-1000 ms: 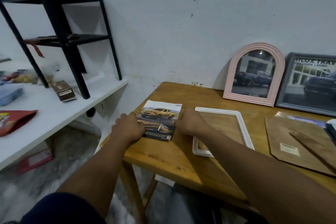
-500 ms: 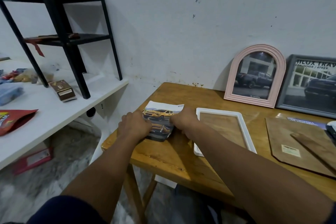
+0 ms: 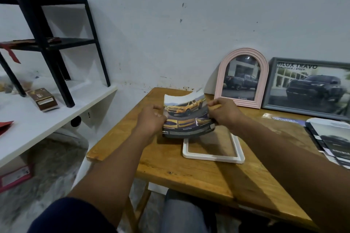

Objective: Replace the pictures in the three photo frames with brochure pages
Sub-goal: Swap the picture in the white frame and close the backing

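A brochure page (image 3: 186,117) printed with a yellow pickup truck is held up above the wooden table (image 3: 170,164), bowed between both hands. My left hand (image 3: 151,121) grips its left edge and my right hand (image 3: 224,112) pinches its right edge. Just below and to the right lies a white rectangular photo frame (image 3: 214,156), flat on the table with wood showing through it. A pink arched frame (image 3: 242,78) and a grey rectangular frame (image 3: 310,89), each showing a dark truck picture, lean against the wall.
More brochure pages (image 3: 333,140) lie at the table's right edge. A white shelf (image 3: 37,125) on the left carries a black metal rack (image 3: 51,43) and a small brown box (image 3: 42,99). A red box (image 3: 14,178) sits on the floor below.
The brochure page lay flat on the table with both hands at its sides; both hands have lifted it up and toward the white frame, bending it.
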{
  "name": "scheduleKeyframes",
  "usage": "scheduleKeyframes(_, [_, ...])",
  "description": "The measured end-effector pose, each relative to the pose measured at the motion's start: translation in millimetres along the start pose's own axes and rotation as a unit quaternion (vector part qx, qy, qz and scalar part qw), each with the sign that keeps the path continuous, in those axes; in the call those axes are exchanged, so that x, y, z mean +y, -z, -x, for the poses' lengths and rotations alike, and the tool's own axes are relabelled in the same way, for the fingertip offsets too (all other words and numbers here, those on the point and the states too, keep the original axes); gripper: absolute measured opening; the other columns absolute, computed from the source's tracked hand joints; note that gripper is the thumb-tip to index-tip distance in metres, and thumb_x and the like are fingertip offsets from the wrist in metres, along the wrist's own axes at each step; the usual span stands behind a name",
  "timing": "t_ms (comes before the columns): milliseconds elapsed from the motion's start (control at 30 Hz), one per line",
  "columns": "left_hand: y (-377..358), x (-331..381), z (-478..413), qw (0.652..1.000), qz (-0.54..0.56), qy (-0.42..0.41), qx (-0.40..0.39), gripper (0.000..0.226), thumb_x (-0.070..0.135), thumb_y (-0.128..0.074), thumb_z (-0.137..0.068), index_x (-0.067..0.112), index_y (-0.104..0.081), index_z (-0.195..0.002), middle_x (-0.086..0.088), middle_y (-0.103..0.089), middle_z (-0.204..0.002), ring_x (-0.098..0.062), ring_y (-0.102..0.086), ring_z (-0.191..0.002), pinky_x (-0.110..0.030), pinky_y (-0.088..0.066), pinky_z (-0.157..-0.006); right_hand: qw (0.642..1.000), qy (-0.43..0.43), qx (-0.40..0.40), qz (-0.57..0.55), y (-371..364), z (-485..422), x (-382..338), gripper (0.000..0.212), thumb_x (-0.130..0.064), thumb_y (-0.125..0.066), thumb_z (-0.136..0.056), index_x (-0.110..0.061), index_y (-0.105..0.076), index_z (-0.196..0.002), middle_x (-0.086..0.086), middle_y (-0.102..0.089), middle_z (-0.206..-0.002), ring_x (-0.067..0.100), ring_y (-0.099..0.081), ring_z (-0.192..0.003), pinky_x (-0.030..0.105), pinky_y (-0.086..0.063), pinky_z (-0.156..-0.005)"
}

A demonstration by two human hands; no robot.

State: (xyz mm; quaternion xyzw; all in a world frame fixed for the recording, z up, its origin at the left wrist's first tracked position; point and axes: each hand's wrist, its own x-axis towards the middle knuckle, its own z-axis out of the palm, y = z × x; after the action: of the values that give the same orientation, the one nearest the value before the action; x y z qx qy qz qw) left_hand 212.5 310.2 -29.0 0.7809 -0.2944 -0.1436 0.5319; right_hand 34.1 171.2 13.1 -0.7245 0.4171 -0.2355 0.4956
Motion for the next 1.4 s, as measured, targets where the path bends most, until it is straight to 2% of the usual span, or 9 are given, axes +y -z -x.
scheduleKeyframes(200, [-58,10,13,0.992,-0.024,-0.015,-0.125,0.030,0.008,-0.069,-0.094,0.022,-0.061,-0.119,-0.006,-0.069,-0.105,-0.016,-0.072,-0.084,-0.021,-0.056,-0.051,0.993,-0.056,0.001,0.100,53,19,47,0.025,-0.004,-0.068,-0.089,-0.021,-0.060,-0.105,0.010,-0.069,-0.102,0.022,-0.071,-0.089,0.042,-0.062,-0.076])
scheduleKeyframes(367, [-61,-4,17,0.979,-0.150,-0.068,-0.120,0.011,0.024,-0.074,-0.089,0.030,-0.069,-0.097,0.004,-0.068,-0.100,-0.016,-0.069,-0.088,-0.045,-0.063,-0.072,0.973,-0.010,0.003,0.230,54,24,67,0.024,-0.016,-0.072,-0.088,-0.024,-0.062,-0.108,0.002,-0.064,-0.108,0.018,-0.063,-0.094,0.029,-0.055,-0.068])
scheduleKeyframes(467, [-58,-5,18,0.960,-0.234,-0.108,-0.107,0.004,0.027,-0.071,-0.091,0.028,-0.072,-0.094,0.006,-0.069,-0.099,-0.013,-0.065,-0.088,-0.043,-0.062,-0.075,0.957,0.024,-0.014,0.287,50,25,72,0.023,-0.018,-0.070,-0.090,-0.021,-0.065,-0.112,0.002,-0.062,-0.109,0.017,-0.059,-0.094,0.024,-0.050,-0.064])
scheduleKeyframes(700, [-59,-11,17,0.955,-0.249,-0.138,-0.083,0.010,0.030,-0.068,-0.092,0.027,-0.067,-0.102,0.005,-0.066,-0.103,-0.013,-0.061,-0.091,-0.037,-0.057,-0.074,0.922,0.102,-0.005,0.373,38,29,75,0.017,-0.031,-0.070,-0.088,-0.025,-0.074,-0.104,0.004,-0.052,-0.118,0.024,-0.051,-0.111,0.041,-0.050,-0.094])
scheduleKeyframes(867, [-61,-13,16,0.943,-0.278,-0.162,-0.082,0.030,0.035,-0.067,-0.093,0.018,-0.070,-0.117,-0.001,-0.068,-0.108,-0.017,-0.062,-0.094,-0.040,-0.058,-0.079,0.904,0.130,0.014,0.407,32,32,74,0.016,-0.035,-0.064,-0.091,-0.021,-0.071,-0.094,0.004,-0.053,-0.117,0.024,-0.044,-0.115,0.042,-0.047,-0.093])
scheduleKeyframes(1000, [-71,-21,22,0.928,-0.318,-0.187,-0.052,0.030,0.035,-0.059,-0.097,0.016,-0.070,-0.118,-0.005,-0.061,-0.118,-0.021,-0.053,-0.112,-0.041,-0.054,-0.086,0.921,0.133,-0.003,0.366,26,31,72,0.013,-0.033,-0.068,-0.089,-0.020,-0.064,-0.088,0.003,-0.058,-0.105,0.019,-0.055,-0.095,0.040,-0.054,-0.080])
scheduleKeyframes(1133, [-77,-30,29,0.945,-0.281,-0.169,-0.009,0.035,0.033,-0.050,-0.100,0.024,-0.064,-0.131,-0.003,-0.061,-0.126,-0.023,-0.045,-0.122,-0.045,-0.048,-0.096,0.928,0.146,0.009,0.341,22,32,72,0.012,-0.030,-0.068,-0.089,-0.023,-0.061,-0.096,-0.002,-0.060,-0.097,0.016,-0.057,-0.089,0.035,-0.052,-0.073])
scheduleKeyframes(1233, [-78,-32,27,0.950,-0.274,-0.146,-0.036,0.039,0.031,-0.050,-0.100,0.028,-0.059,-0.137,-0.001,-0.058,-0.131,-0.024,-0.042,-0.125,-0.047,-0.045,-0.101,0.931,0.151,0.012,0.331,22,30,75,0.023,-0.030,-0.067,-0.090,-0.020,-0.062,-0.110,-0.001,-0.060,-0.106,0.017,-0.056,-0.096,0.034,-0.050,-0.077])
scheduleKeyframes(1400, [-77,-32,23,0.950,-0.275,-0.134,-0.066,0.041,0.030,-0.045,-0.102,0.033,-0.052,-0.143,0.002,-0.053,-0.136,-0.023,-0.038,-0.129,-0.048,-0.040,-0.106,0.903,0.155,0.022,0.401,23,9,82,0.062,-0.051,-0.057,-0.093,-0.023,-0.043,-0.147,0.004,-0.035,-0.156,0.026,-0.027,-0.144,0.046,-0.031,-0.114])
